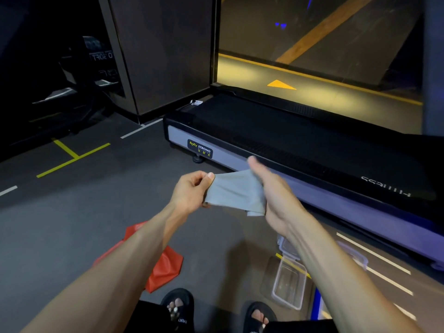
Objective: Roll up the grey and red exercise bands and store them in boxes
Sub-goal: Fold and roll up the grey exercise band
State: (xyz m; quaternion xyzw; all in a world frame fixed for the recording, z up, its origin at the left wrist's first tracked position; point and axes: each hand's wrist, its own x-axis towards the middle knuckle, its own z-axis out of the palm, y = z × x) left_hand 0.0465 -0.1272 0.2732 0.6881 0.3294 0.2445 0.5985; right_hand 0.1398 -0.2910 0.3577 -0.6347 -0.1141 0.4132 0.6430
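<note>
Both hands [192, 188] [271, 193] hold the grey band [234, 192] taut.

Matt grey band [234, 192]; clear plastic box [289, 282]

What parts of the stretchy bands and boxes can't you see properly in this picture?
Head view:
- Red band: the left forearm covers its middle.
- Grey band: its ends are tucked inside the left hand and right hand.
- Clear box: see-through and dim; contents unclear.
- Second box: mostly behind the right forearm.
</note>
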